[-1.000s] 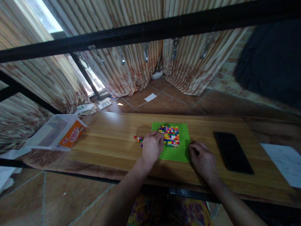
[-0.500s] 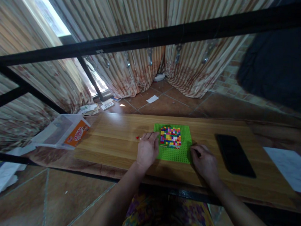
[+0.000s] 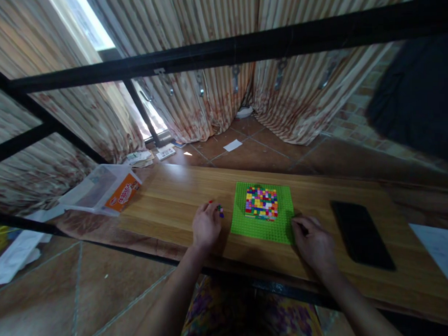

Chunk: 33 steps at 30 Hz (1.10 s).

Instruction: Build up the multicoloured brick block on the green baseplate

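A green studded baseplate [image 3: 261, 231] lies on the wooden table, with a multicoloured block of small building bricks [image 3: 262, 203] built up on it. To its left, a few loose bricks [image 3: 220, 210] in dark and red tones lie against the fingertips of my left hand [image 3: 207, 226]. Its fingers are bent and close together; whether they pinch a brick is hidden. My right hand [image 3: 313, 238] rests at the right edge of the baseplate, thumb and forefinger curled in and closed on that edge.
Right of my right hand lies a black phone [image 3: 362, 234], with a white paper sheet [image 3: 438, 251] beyond it. A clear plastic box [image 3: 96, 194] with an orange label stands at the table's left end. A black metal bar [image 3: 220, 50] crosses above the table.
My left hand has moved left, off the baseplate's left edge to the loose bricks. My right hand keeps its place at the plate's right edge. The view has shifted slightly.
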Each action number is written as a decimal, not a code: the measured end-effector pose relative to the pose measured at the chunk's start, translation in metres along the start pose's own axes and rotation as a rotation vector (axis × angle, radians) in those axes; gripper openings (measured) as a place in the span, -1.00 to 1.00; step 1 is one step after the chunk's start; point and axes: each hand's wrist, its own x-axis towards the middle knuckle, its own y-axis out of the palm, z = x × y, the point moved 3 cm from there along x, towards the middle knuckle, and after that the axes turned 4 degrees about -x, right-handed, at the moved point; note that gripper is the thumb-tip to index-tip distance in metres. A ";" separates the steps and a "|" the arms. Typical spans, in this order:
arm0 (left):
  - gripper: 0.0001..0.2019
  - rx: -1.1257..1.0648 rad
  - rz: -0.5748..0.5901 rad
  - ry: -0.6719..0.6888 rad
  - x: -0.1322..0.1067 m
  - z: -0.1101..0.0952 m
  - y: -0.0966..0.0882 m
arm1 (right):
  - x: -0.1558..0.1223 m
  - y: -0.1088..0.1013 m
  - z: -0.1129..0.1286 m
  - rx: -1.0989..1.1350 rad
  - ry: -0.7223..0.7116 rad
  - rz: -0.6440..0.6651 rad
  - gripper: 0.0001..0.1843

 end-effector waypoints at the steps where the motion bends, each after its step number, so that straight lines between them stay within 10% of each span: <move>1: -0.75 0.034 0.019 0.022 0.004 -0.002 0.000 | 0.000 0.000 0.001 0.002 0.000 0.000 -0.72; 14: -0.84 0.000 0.119 0.111 0.018 0.004 0.003 | 0.000 -0.001 0.001 0.015 0.014 0.015 -0.71; 25: -0.66 -1.295 0.171 -0.479 0.009 0.006 0.005 | 0.000 0.001 0.000 0.037 0.004 -0.001 -0.70; 33: -0.58 -1.293 0.238 -0.522 0.011 -0.019 0.005 | 0.001 0.000 0.003 0.036 0.011 0.012 -0.72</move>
